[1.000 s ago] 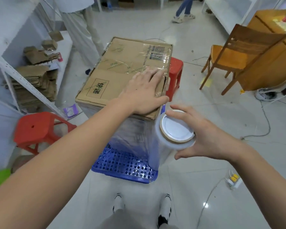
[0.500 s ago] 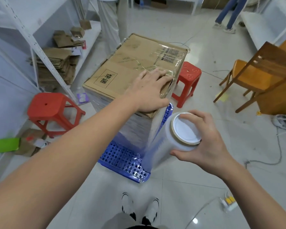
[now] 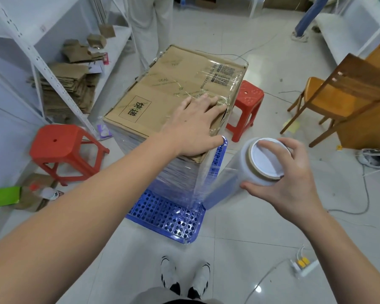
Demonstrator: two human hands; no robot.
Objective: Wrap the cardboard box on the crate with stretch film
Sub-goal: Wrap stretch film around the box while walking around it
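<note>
While the left hand (image 3: 194,126) presses flat on the box (image 3: 173,95), the right hand (image 3: 281,178), gripping the roll (image 3: 253,167), should keep the film (image 3: 208,187) taut.

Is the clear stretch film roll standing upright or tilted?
Tilted: the clear stretch film roll, held by the right hand, leans its white end cap away from the box.

The cardboard box (image 3: 162,95) stands on the crate (image 3: 169,218), which lies on the floor (image 3: 239,249). The left hand (image 3: 193,126) rests on the near right part of the box top, and the right hand (image 3: 287,172) holds the film roll (image 3: 250,170) to the right of the box. One stool (image 3: 62,148) stands left of the crate and another stool (image 3: 246,102) behind it on the right; the chair (image 3: 338,93) is further right.
</note>
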